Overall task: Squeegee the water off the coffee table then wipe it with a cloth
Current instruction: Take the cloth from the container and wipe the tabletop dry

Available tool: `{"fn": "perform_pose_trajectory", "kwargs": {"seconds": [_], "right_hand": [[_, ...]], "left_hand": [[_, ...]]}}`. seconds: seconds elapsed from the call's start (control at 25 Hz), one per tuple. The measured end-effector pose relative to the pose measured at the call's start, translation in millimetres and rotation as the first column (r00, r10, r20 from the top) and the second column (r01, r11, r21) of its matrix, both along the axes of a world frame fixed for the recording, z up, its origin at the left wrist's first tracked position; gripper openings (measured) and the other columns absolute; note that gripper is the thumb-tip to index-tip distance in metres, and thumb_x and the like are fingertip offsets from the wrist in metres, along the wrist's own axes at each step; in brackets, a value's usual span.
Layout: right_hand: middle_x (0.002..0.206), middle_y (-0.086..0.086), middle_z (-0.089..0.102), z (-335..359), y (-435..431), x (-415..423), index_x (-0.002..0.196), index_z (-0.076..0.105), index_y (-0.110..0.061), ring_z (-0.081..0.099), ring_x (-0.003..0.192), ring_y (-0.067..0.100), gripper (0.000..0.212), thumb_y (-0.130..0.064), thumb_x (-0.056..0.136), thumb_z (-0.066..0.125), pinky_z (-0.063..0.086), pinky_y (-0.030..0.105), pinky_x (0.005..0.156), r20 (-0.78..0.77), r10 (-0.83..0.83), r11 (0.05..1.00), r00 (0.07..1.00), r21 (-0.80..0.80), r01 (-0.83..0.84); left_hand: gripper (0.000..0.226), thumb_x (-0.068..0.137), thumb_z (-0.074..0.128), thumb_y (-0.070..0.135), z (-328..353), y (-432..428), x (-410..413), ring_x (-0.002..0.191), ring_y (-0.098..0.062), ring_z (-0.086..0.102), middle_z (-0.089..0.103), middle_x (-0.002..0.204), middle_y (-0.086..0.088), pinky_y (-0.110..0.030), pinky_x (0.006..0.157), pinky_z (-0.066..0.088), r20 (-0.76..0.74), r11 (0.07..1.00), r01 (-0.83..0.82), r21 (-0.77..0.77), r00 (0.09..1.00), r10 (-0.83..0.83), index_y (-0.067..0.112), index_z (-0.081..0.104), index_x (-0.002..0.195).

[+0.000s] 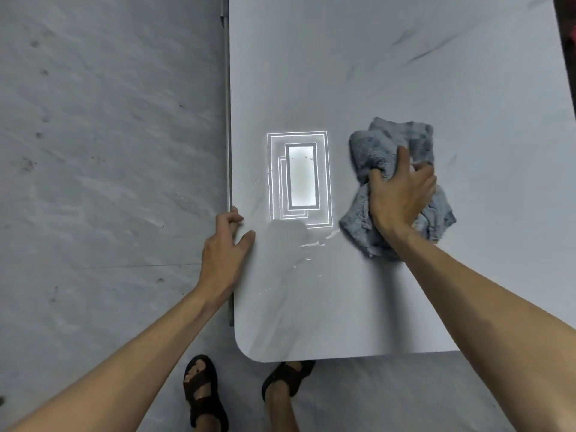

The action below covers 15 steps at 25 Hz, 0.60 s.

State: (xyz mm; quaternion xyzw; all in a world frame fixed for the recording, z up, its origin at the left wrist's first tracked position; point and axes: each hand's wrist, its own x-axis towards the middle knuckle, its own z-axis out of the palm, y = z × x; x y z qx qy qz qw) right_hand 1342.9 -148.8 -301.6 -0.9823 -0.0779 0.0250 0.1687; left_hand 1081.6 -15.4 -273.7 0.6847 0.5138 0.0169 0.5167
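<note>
A white glossy coffee table (389, 73) fills the right and middle of the head view. My right hand (400, 194) presses down on a crumpled grey-blue cloth (378, 148) lying on the tabletop, fingers gripping its folds. My left hand (226, 247) grips the table's left edge, thumb on top and fingers curled over the side. A few streaks and droplets of water (313, 243) glint on the surface between my hands. No squeegee is in view.
A ceiling light reflects as bright rectangles (299, 179) on the tabletop. Grey concrete floor (109, 151) lies to the left. My feet in dark sandals (202, 391) stand at the table's rounded near corner (249, 350).
</note>
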Motion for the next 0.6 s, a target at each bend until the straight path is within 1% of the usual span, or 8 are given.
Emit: {"fn": "perform_pose_trajectory", "kwargs": {"seconds": [0.08,0.12,0.16,0.2,0.32,0.48,0.52,0.6], "right_hand": [[0.126,0.013,0.045,-1.4,43.0,-28.4,0.137,0.045,-0.033,0.041,0.117,0.031,0.065,-0.055,0.076,0.049,0.035,0.044,0.101,-0.031,0.264,0.964,0.964,0.040,-0.262],[0.125,0.012,0.045,-1.7,60.6,-40.8,0.137,0.046,-0.035,0.041,0.117,0.030,0.065,-0.056,0.076,0.049,0.036,0.044,0.101,-0.034,0.388,0.921,0.921,0.049,-0.386],[0.123,0.010,0.046,-1.6,74.1,-49.2,0.136,0.047,-0.036,0.041,0.116,0.028,0.065,-0.056,0.075,0.050,0.037,0.044,0.100,-0.035,0.493,0.870,0.869,0.046,-0.491],[0.122,0.009,0.046,-0.9,83.3,-54.0,0.136,0.048,-0.037,0.041,0.115,0.027,0.065,-0.056,0.074,0.050,0.037,0.044,0.100,-0.043,0.573,0.819,0.818,0.031,-0.572],[0.124,0.010,0.048,4.4,88.9,-58.8,0.135,0.052,-0.038,0.043,0.114,0.028,0.065,-0.059,0.074,0.047,0.039,0.047,0.099,-0.079,0.759,0.647,0.647,-0.026,-0.762],[0.122,0.010,0.052,6.9,73.3,-104.4,0.133,0.054,-0.038,0.045,0.107,0.026,0.063,-0.060,0.075,0.045,0.038,0.041,0.093,-0.079,0.976,0.204,0.205,-0.023,-0.979],[0.122,0.009,0.051,7.5,69.4,-112.0,0.135,0.051,-0.040,0.044,0.107,0.024,0.063,-0.060,0.075,0.044,0.037,0.041,0.093,-0.124,0.982,0.140,0.142,-0.026,-0.990],[0.123,0.008,0.050,9.6,57.5,-109.6,0.137,0.047,-0.042,0.044,0.107,0.023,0.064,-0.061,0.076,0.044,0.037,0.041,0.092,-0.174,0.983,0.055,0.060,-0.032,-0.998]], "left_hand": [[0.026,0.094,0.057,0.019,1.8,5.0,-3.0,0.122,0.001,0.051,0.052,0.136,0.007,0.002,0.072,0.038,0.077,0.986,-0.130,-0.105,0.987,0.138,0.026,0.044,0.115],[0.026,0.094,0.057,0.021,1.8,7.6,-4.2,0.113,0.013,0.052,0.053,0.129,0.008,0.005,0.070,0.037,0.096,0.977,-0.172,-0.125,0.978,0.184,0.027,0.044,0.116],[0.026,0.094,0.057,0.024,1.2,10.0,-5.2,0.103,0.023,0.051,0.052,0.125,0.010,0.006,0.068,0.037,0.110,0.971,-0.200,-0.132,0.970,0.215,0.028,0.044,0.116],[0.026,0.093,0.057,0.026,0.6,11.8,-6.3,0.097,0.026,0.050,0.052,0.124,0.011,0.004,0.070,0.037,0.115,0.966,-0.221,-0.135,0.965,0.237,0.027,0.044,0.116],[0.030,0.093,0.056,0.034,0.2,13.0,-6.5,0.101,0.000,0.055,0.056,0.121,0.007,-0.011,0.075,0.037,0.082,0.952,-0.272,-0.143,0.955,0.285,0.024,0.045,0.119],[0.029,0.093,0.052,0.042,2.7,4.9,-9.9,0.089,-0.017,0.060,0.062,0.101,0.001,-0.032,0.076,0.047,-0.005,0.958,-0.278,-0.074,0.960,0.279,0.024,0.040,0.113],[0.029,0.094,0.050,0.044,4.1,1.1,-13.6,0.086,-0.021,0.060,0.062,0.097,0.000,-0.037,0.074,0.048,-0.063,0.967,-0.253,-0.035,0.966,0.251,0.024,0.038,0.111],[0.027,0.094,0.047,0.045,7.5,-10.8,-19.8,0.080,-0.022,0.058,0.059,0.088,0.001,-0.035,0.063,0.043,-0.139,0.990,-0.136,0.047,0.980,0.141,0.024,0.036,0.106]]}}
